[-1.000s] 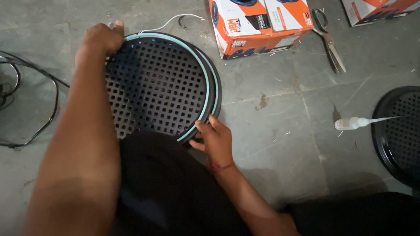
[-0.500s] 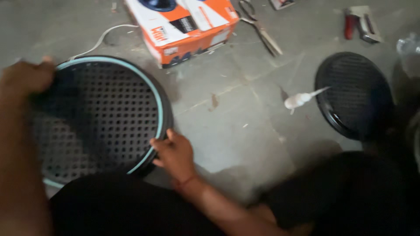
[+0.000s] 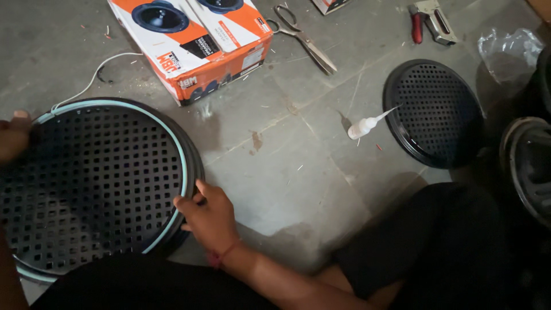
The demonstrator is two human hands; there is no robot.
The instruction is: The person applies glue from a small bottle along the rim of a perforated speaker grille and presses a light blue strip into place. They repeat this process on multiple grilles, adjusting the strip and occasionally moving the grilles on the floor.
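Since half a sec ago the view has swung right, so the big round black perforated metal grille with pale blue rim (image 3: 94, 183) now sits at the left edge and more of the grey stone floor (image 3: 298, 166) shows. Both hands keep their places on it. Right hand (image 3: 208, 215) is curled shut on the grille's right edge, fingers hooked over the rim, thumb toward the holes. Left hand (image 3: 14, 136) is at the upper-left rim, mostly cut off by the frame edge; it touches the grille, but can't tell how far it's closed. Grille lies roughly flat on the floor, its near edge against the person's dark-clothed lap.

Thin white wire (image 3: 86, 86) runs from the grille's top edge toward an orange-and-white cardboard box w/ speaker pics (image 3: 192, 46). Steel scissors (image 3: 301, 37) lie just right of the box. Small white squeeze bottle w/ long nozzle (image 3: 367, 125) lies mid-floor, tip reaching a second, smaller black perforated round grille (image 3: 433, 112). Red-handled metal staple gun (image 3: 430, 20) is at top right, crumpled clear plastic bag (image 3: 508, 49) beside it.
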